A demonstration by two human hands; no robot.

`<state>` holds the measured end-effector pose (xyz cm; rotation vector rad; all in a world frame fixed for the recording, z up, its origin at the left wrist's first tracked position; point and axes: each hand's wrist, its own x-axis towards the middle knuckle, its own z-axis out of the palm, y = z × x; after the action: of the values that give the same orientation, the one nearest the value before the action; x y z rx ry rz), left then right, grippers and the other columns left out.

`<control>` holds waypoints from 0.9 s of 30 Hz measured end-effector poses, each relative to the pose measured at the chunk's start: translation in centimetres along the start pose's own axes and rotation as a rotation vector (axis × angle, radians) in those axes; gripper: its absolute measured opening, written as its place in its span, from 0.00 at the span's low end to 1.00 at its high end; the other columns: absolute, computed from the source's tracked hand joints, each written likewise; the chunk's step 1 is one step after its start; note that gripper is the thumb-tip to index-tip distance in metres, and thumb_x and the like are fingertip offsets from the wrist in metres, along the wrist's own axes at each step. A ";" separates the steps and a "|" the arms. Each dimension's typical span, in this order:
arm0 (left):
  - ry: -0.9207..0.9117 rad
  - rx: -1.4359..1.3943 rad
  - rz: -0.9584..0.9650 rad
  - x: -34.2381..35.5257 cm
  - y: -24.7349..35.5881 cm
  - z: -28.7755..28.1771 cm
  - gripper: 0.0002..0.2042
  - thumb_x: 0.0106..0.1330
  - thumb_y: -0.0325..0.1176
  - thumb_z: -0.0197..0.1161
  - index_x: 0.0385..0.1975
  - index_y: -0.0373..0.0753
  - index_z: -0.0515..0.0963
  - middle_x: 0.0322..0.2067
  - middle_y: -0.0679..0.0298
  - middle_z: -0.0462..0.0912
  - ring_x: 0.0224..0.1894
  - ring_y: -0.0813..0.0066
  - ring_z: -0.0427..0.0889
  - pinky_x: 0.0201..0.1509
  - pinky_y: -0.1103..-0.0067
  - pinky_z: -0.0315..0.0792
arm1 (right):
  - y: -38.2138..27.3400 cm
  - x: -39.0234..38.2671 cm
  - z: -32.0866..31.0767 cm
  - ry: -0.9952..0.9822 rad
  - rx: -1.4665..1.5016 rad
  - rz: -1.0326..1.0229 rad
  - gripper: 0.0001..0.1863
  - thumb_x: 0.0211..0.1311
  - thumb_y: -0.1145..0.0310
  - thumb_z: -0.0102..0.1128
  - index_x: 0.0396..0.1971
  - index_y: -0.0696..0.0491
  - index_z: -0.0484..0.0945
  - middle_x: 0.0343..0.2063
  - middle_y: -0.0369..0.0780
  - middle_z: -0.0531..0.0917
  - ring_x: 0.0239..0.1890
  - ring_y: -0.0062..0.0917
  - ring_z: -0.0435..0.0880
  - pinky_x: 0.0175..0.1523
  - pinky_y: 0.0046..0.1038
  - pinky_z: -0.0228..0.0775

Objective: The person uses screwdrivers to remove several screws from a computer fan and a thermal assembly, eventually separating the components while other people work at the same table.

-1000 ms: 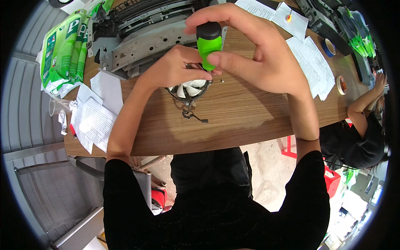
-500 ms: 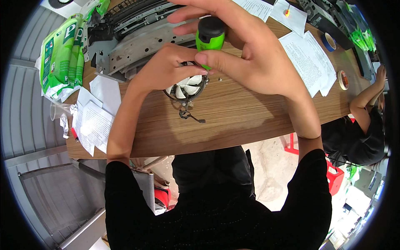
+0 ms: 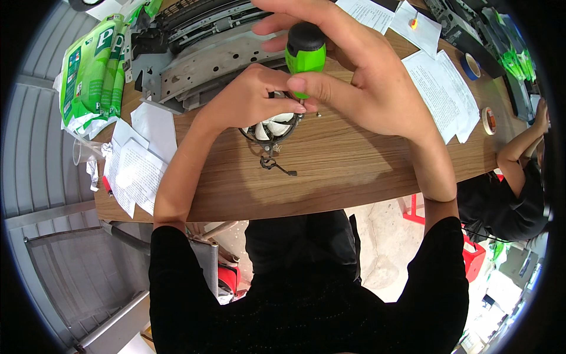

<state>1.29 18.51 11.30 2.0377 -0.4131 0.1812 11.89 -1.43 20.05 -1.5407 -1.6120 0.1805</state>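
Right hand (image 3: 377, 97) has the green-and-black screwdriver (image 3: 305, 54) between thumb and loosely spread fingers, handle up. Left hand (image 3: 247, 97) curls over the fan (image 3: 275, 127), thumb by the screwdriver's lower end; can't tell if it grips fan or shaft. Fan lies on the wooden table (image 3: 330, 177), short black cable (image 3: 278, 166) in front. Metal chassis (image 3: 206, 75) behind; printed sheets (image 3: 439, 88) right, green packs (image 3: 88, 74) far left.

- We see a smooth plastic screwdriver handle (image 3: 305, 62) with a matt black cap (image 3: 306, 37).
- We see smooth, white plastic fan blades (image 3: 278, 127).
- Our table (image 3: 342, 171) shows wood grain.
- Far left, we notice a dull metal plate (image 3: 215, 72).
- Left, glossy plastic packs (image 3: 85, 74).
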 end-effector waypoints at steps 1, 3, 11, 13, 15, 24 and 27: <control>0.014 0.011 -0.007 0.1 0.3 0.1 0.12 0.59 0.34 0.77 0.38 0.36 0.84 0.32 0.60 0.88 0.32 0.65 0.84 0.39 0.72 0.76 | 0.3 0.0 0.1 -0.009 0.002 0.017 0.39 0.62 0.70 0.72 0.72 0.53 0.65 0.51 0.46 0.80 0.49 0.38 0.83 0.53 0.35 0.77; 0.050 0.142 0.066 0.2 0.2 0.2 0.13 0.59 0.34 0.77 0.40 0.36 0.85 0.33 0.59 0.88 0.32 0.65 0.84 0.39 0.71 0.76 | 1.0 0.1 0.4 0.033 0.042 -0.114 0.39 0.63 0.69 0.71 0.72 0.52 0.64 0.53 0.47 0.80 0.53 0.38 0.83 0.55 0.35 0.77; -0.034 -0.134 -0.131 0.3 0.1 -0.2 0.10 0.62 0.33 0.74 0.36 0.34 0.86 0.32 0.61 0.89 0.35 0.76 0.85 0.43 0.76 0.77 | 0.4 -0.4 0.2 0.100 0.028 -0.023 0.38 0.66 0.72 0.69 0.74 0.52 0.62 0.54 0.47 0.80 0.55 0.34 0.83 0.59 0.33 0.76; -0.032 -0.034 -0.104 0.5 0.8 -0.4 0.09 0.62 0.33 0.74 0.36 0.34 0.86 0.32 0.62 0.89 0.36 0.76 0.85 0.44 0.77 0.78 | 0.4 -0.5 0.0 0.092 0.124 0.040 0.39 0.65 0.75 0.68 0.74 0.51 0.61 0.54 0.47 0.81 0.54 0.33 0.83 0.60 0.32 0.76; -0.029 0.064 -0.077 0.8 1.5 -0.5 0.09 0.62 0.33 0.74 0.36 0.35 0.87 0.32 0.63 0.89 0.36 0.76 0.86 0.45 0.78 0.78 | -0.1 -0.5 -0.3 0.102 0.190 -0.010 0.39 0.65 0.79 0.67 0.75 0.51 0.61 0.55 0.46 0.81 0.54 0.29 0.82 0.61 0.31 0.75; 0.004 0.003 -0.037 1.1 0.4 -0.4 0.12 0.66 0.35 0.71 0.45 0.36 0.85 0.37 0.61 0.90 0.40 0.71 0.88 0.49 0.75 0.79 | 1.3 -0.6 -1.5 0.192 0.393 0.032 0.33 0.66 0.85 0.58 0.70 0.53 0.65 0.50 0.40 0.79 0.50 0.21 0.78 0.53 0.24 0.73; -0.130 0.083 -0.069 0.6 0.3 -1.9 0.12 0.65 0.29 0.70 0.47 0.33 0.84 0.44 0.57 0.89 0.46 0.66 0.87 0.54 0.72 0.79 | -1.1 -0.4 -1.6 0.173 0.413 0.201 0.24 0.67 0.84 0.55 0.63 0.55 0.70 0.43 0.36 0.77 0.42 0.17 0.74 0.46 0.20 0.68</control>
<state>1.81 19.91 12.58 2.1492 -0.4211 0.0241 12.08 -2.72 21.58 -1.3504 -1.1940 0.4488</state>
